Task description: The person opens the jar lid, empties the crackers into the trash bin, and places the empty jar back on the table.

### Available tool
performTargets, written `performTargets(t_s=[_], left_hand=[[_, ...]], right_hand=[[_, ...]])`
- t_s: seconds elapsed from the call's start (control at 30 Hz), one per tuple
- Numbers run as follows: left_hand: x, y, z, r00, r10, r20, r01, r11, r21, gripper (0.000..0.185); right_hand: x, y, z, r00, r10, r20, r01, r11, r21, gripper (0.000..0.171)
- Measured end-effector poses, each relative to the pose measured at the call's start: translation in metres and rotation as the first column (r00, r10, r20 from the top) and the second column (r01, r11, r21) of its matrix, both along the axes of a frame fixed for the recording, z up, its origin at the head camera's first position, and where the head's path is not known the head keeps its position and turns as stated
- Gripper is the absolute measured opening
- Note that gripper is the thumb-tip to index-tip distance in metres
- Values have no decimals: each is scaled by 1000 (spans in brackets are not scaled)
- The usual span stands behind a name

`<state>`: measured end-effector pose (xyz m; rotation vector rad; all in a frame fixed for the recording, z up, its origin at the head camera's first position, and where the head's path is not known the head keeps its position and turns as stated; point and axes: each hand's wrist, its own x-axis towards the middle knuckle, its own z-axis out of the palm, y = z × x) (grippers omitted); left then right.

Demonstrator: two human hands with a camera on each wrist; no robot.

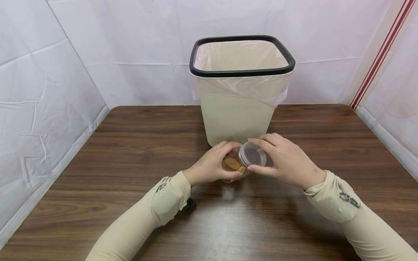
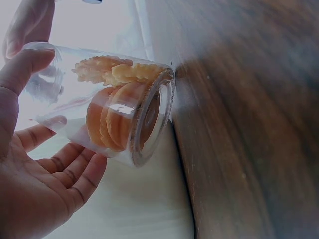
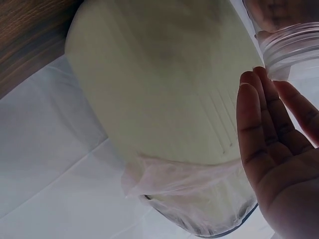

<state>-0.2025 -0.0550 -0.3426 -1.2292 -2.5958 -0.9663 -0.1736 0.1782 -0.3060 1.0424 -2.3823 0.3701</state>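
A clear jar [image 2: 142, 149] stands tilted, its base edge at the table. Inside lie round flat biscuits [image 2: 112, 119] and wavy-edged pieces [image 2: 119, 70]. My left hand [image 1: 214, 163] grips the jar's side, thumb across from the fingers. At the jar's top, a clear round lid [image 1: 253, 154] faces up and to the right. My right hand [image 1: 287, 159] pinches this lid between thumb and index finger, while the other fingers stay extended in the right wrist view. The ribbed edge [image 3: 291, 42] shows there only in part. Whether the lid is screwed down, I cannot tell.
Just behind my hands stands a pale bin [image 1: 236, 116] with a black rim [image 1: 241, 73] and a thin liner bag [image 1: 248, 85]. Brown wood-grain table [image 1: 147, 145] spreads around it. White sheeting [image 1: 130, 43] hangs behind and at both sides.
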Motion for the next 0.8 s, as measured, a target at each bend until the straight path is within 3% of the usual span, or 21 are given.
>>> performTargets(t_s=[0.8], left_hand=[[1, 0, 0, 1000, -13, -3, 13, 1000, 23, 64]], right_hand=[[-3, 3, 3, 996, 94, 7, -94, 996, 6, 61]])
